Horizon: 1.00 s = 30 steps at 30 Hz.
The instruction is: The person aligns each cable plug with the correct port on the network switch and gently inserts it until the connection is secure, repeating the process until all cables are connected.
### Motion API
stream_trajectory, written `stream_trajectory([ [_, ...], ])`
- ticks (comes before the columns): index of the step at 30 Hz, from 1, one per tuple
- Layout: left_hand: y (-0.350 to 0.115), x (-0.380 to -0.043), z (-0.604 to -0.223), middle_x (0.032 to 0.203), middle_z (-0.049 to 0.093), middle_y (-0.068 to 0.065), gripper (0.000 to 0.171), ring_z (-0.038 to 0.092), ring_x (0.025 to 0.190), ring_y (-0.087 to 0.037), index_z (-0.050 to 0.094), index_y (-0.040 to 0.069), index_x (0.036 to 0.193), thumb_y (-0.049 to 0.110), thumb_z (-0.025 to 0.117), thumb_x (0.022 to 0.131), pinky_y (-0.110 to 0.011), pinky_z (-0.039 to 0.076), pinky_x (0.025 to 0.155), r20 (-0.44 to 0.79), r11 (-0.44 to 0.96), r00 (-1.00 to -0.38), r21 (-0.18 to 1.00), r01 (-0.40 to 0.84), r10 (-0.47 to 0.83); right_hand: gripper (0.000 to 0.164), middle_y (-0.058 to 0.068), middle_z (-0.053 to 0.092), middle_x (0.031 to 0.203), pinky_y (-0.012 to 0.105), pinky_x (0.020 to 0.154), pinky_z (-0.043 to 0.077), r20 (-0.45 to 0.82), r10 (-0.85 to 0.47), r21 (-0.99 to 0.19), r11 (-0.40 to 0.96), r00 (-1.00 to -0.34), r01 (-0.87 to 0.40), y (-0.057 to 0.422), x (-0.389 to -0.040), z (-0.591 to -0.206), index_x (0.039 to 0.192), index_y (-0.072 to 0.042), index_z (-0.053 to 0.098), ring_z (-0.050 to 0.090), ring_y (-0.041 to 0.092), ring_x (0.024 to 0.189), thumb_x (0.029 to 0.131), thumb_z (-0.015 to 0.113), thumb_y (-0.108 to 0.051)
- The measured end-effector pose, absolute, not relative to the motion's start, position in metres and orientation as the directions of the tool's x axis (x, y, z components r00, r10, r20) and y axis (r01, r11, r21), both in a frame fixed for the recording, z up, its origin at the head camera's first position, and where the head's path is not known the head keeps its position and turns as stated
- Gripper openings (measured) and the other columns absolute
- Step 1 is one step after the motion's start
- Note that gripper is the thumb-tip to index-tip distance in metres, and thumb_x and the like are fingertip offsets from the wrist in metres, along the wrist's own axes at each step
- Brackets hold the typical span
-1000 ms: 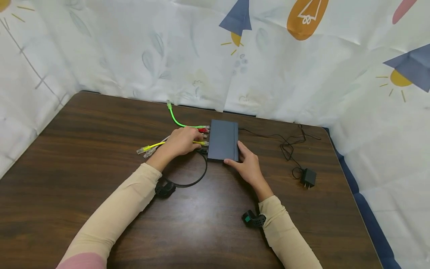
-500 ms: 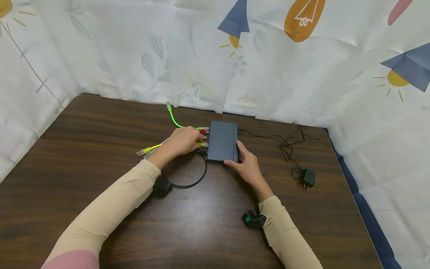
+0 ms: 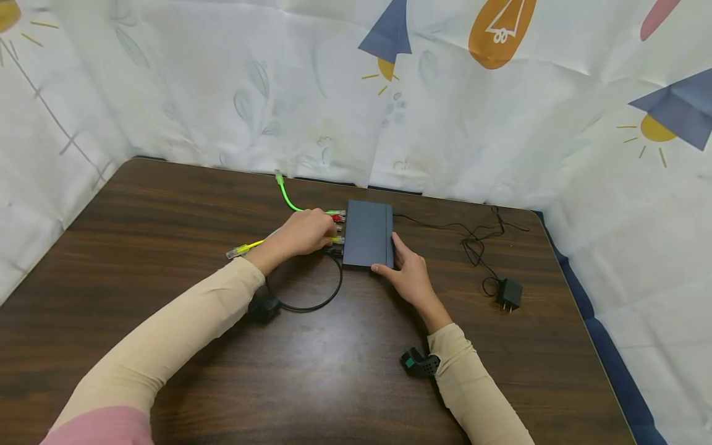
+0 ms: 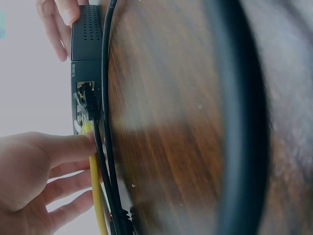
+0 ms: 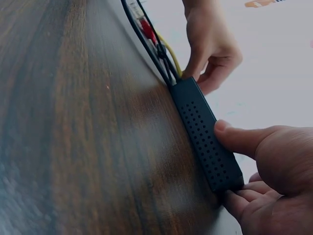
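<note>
The dark, flat network switch (image 3: 368,233) lies on the table, its port side facing left. My left hand (image 3: 307,232) pinches the yellow Ethernet cable (image 4: 99,208) close to its plug; the thumb covers part of it in the left wrist view. A black Ethernet cable (image 3: 311,308) is plugged into the end port and loops toward the front. Beyond the left hand, a green cable (image 3: 285,196) and a red plug (image 3: 337,218) meet the same side. With thumb and fingers, my right hand (image 3: 410,275) grips the switch's near right corner.
A thin black power cord (image 3: 473,241) runs from behind the switch to a power adapter (image 3: 508,294) on the right. Loose cable ends lie left of the left hand. A patterned white curtain (image 3: 311,93) hangs behind the wooden table (image 3: 345,383).
My left forearm and elbow have swung outward to the left while the fingers stay by the ports. The grey cable end beside the yellow one is now hidden. The right hand holds still.
</note>
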State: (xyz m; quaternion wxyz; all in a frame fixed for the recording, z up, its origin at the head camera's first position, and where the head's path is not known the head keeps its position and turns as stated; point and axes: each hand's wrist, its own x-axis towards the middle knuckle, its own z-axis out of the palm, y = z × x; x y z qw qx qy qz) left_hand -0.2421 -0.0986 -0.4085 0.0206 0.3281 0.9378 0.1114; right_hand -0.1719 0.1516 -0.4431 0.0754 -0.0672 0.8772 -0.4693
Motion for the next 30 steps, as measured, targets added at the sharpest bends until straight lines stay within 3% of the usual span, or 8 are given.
stream_trajectory([
  [4, -0.1001, -0.2432, -0.4089, 0.071, 0.067, 0.002, 0.013, 0.058, 0.06, -0.013, 0.071, 0.017, 0.072, 0.017, 0.075, 0.084, -0.029, 0.046, 0.055, 0.051, 0.74, -0.77, 0.243, 0.628, 0.636, 0.093, 0.013, 0.024, 0.158, 0.038, 0.106, 0.042, -0.07, -0.191, -0.828, 0.559, -0.979, -0.05, 0.1518, -0.1722, -0.4429, 0.155, -0.01, 0.018, 0.041, 0.027, 0.138, 0.084, 0.075, -0.03],
  [10, -0.1017, -0.2456, -0.4111, 0.059, 0.054, 0.003, 0.023, 0.044, 0.053, -0.011, 0.064, 0.013, 0.064, 0.015, 0.074, 0.084, -0.027, 0.034, 0.054, 0.068, 0.707, -0.747, 0.275, 0.651, 0.661, 0.091, 0.013, 0.024, 0.158, 0.039, 0.105, 0.043, -0.068, -0.201, -0.825, 0.562, -0.977, -0.058, 0.152, -0.1738, -0.4436, 0.155, -0.01, 0.019, 0.043, 0.029, 0.137, 0.085, 0.074, -0.029],
  [17, -0.1017, -0.2478, -0.4126, 0.054, 0.031, 0.006, 0.042, 0.028, 0.052, -0.01, 0.044, 0.017, 0.055, 0.012, 0.075, 0.084, -0.027, 0.027, 0.054, 0.093, 0.666, -0.721, 0.318, 0.675, 0.687, 0.088, 0.013, 0.025, 0.158, 0.038, 0.105, 0.043, -0.04, -0.208, -0.828, 0.555, -0.977, -0.084, 0.153, -0.1731, -0.4446, 0.154, -0.009, 0.023, 0.042, 0.028, 0.137, 0.085, 0.074, -0.028],
  [20, -0.1008, -0.2486, -0.4134, 0.054, 0.031, 0.006, 0.043, 0.027, 0.053, -0.009, 0.043, 0.018, 0.055, 0.011, 0.075, 0.083, -0.026, 0.026, 0.054, 0.098, 0.657, -0.717, 0.332, 0.677, 0.69, 0.085, 0.014, 0.026, 0.158, 0.037, 0.104, 0.043, -0.017, -0.21, -0.822, 0.559, -0.977, -0.106, 0.1529, -0.1725, -0.4448, 0.153, -0.009, 0.027, 0.039, 0.026, 0.139, 0.085, 0.074, -0.027],
  [24, -0.099, -0.2492, -0.4143, 0.055, 0.046, 0.005, 0.033, 0.033, 0.052, -0.008, 0.054, 0.015, 0.057, 0.01, 0.075, 0.083, -0.026, 0.029, 0.055, 0.106, 0.645, -0.708, 0.336, 0.686, 0.698, 0.079, 0.017, 0.027, 0.157, 0.037, 0.103, 0.045, 0.026, -0.22, -0.797, 0.584, -0.975, -0.153, 0.1526, -0.173, -0.4459, 0.15, -0.008, 0.034, 0.041, 0.026, 0.138, 0.085, 0.074, -0.026],
  [27, -0.0982, -0.249, -0.4141, 0.056, 0.049, 0.003, 0.033, 0.034, 0.052, -0.008, 0.055, 0.014, 0.057, 0.01, 0.075, 0.083, -0.026, 0.029, 0.055, 0.106, 0.643, -0.705, 0.334, 0.689, 0.701, 0.076, 0.018, 0.028, 0.156, 0.038, 0.102, 0.045, 0.044, -0.225, -0.784, 0.596, -0.973, -0.173, 0.1524, -0.1736, -0.4465, 0.149, -0.008, 0.037, 0.043, 0.026, 0.136, 0.084, 0.074, -0.026],
  [30, -0.0981, -0.2481, -0.414, 0.054, 0.039, 0.004, 0.038, 0.028, 0.052, -0.009, 0.048, 0.014, 0.056, 0.01, 0.075, 0.083, -0.026, 0.027, 0.055, 0.098, 0.645, -0.711, 0.347, 0.68, 0.697, 0.076, 0.018, 0.027, 0.157, 0.037, 0.103, 0.045, 0.037, -0.23, -0.783, 0.599, -0.973, -0.171, 0.1528, -0.1738, -0.4469, 0.149, -0.009, 0.037, 0.042, 0.026, 0.136, 0.085, 0.074, -0.027],
])
